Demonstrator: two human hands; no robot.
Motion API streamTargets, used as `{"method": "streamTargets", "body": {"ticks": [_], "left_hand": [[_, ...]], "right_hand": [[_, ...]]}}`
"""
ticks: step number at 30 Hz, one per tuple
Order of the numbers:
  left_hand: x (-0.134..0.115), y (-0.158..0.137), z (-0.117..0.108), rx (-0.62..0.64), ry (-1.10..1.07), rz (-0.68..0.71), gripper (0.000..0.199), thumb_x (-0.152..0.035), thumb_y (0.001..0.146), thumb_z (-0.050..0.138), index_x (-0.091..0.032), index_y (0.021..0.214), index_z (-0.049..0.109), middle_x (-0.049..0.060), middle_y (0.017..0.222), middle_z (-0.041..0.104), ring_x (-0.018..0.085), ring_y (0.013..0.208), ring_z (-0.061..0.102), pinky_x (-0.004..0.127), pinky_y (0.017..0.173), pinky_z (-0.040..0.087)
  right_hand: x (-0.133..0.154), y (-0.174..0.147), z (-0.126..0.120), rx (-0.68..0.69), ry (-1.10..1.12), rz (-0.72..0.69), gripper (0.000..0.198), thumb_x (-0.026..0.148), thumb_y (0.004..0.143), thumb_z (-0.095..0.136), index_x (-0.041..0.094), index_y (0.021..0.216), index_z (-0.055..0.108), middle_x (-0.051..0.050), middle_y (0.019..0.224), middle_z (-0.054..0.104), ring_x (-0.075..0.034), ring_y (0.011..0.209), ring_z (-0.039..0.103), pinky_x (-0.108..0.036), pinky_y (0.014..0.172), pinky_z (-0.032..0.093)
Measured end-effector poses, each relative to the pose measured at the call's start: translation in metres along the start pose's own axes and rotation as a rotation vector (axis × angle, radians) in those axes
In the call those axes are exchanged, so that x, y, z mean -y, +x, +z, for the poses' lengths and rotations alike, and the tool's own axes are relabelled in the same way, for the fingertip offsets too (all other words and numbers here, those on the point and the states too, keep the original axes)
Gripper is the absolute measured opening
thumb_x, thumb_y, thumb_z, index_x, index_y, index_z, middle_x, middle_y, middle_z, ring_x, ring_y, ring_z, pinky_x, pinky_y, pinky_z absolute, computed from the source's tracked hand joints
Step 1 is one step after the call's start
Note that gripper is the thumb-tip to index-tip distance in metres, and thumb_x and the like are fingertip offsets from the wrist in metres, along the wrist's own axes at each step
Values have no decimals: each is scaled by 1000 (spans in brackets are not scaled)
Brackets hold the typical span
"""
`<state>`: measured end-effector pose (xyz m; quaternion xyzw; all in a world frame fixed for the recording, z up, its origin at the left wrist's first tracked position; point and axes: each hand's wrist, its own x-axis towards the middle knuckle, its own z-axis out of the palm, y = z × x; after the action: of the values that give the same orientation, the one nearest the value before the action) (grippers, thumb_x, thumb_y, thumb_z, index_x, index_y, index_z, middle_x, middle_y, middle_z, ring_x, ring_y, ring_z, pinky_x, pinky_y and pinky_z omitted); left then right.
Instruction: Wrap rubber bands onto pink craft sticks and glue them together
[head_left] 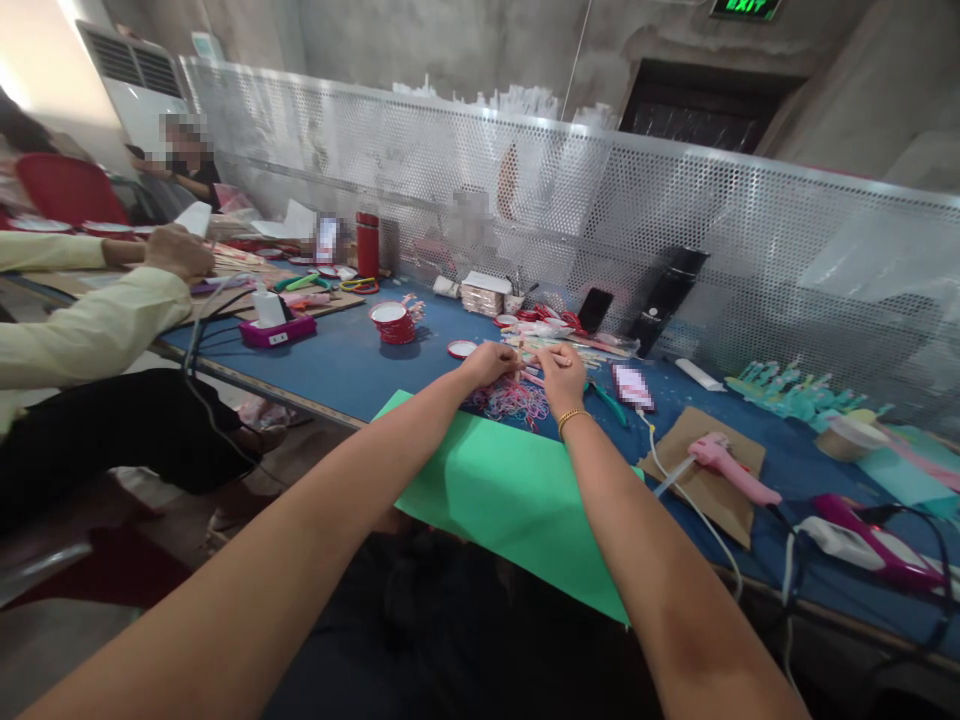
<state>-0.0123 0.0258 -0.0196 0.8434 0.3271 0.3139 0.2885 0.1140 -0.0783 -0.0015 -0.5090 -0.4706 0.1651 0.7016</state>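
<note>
My left hand [489, 364] and my right hand [561, 376] are close together over the blue table, fingers pinched. Something small and pinkish shows between the fingertips, too small to name. Just below them lies a tangled pile of pink, purple and blue thin strands [514, 400]. A green sheet [495, 480] covers the table's front edge under my forearms. Teal-handled pliers [607, 403] rest right of my right hand. Beyond my hands is a heap of pale sticks and red-handled items [547, 330]. A round red-rimmed white disc [462, 349] sits left of my left hand.
A pink glue gun [727, 465] lies on cardboard [694, 425] at right, its cord trailing past a purple power strip [874, 540]. A stack of red-rimmed discs [393, 323] stands left. A perforated metal screen [570, 200] backs the table. A co-worker's sleeve [90, 325] reaches in at left.
</note>
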Motion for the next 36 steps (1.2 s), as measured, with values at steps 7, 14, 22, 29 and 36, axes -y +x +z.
{"method": "streamTargets", "body": {"ticks": [7,14,22,29,36], "left_hand": [[2,1,0,-17,4,-3,40,-51,71,60,-12,63,66,-1,54,55,8,50,39,22,49,28],[2,0,0,1,-23,9,41,-52,71,60,-12,63,66,-1,54,56,9,51,42,22,48,28],[3,1,0,-3,-13,2,40,-51,72,59,-12,64,67,-1,55,57,9,52,41,22,50,29],[2,1,0,-19,-9,-3,39,-49,71,61,-12,63,66,-1,54,54,8,50,38,23,49,28],[3,1,0,-1,-8,1,42,-52,72,58,-12,64,66,-1,55,56,8,50,40,22,50,28]], "right_hand": [[-2,0,0,-9,4,5,14,31,70,59,21,62,54,2,60,66,-15,60,61,-27,59,51],[-1,0,-1,-38,14,13,14,31,69,59,21,62,53,2,59,65,-15,62,62,-26,59,51],[-2,0,0,-14,15,3,15,32,69,61,20,62,55,2,58,64,-15,60,61,-25,58,50],[-1,-1,1,9,1,-12,14,31,70,60,21,62,54,2,61,66,-15,62,61,-26,61,51],[2,-1,-1,-37,7,0,13,29,69,59,20,61,54,2,58,64,-14,61,60,-26,61,50]]}}
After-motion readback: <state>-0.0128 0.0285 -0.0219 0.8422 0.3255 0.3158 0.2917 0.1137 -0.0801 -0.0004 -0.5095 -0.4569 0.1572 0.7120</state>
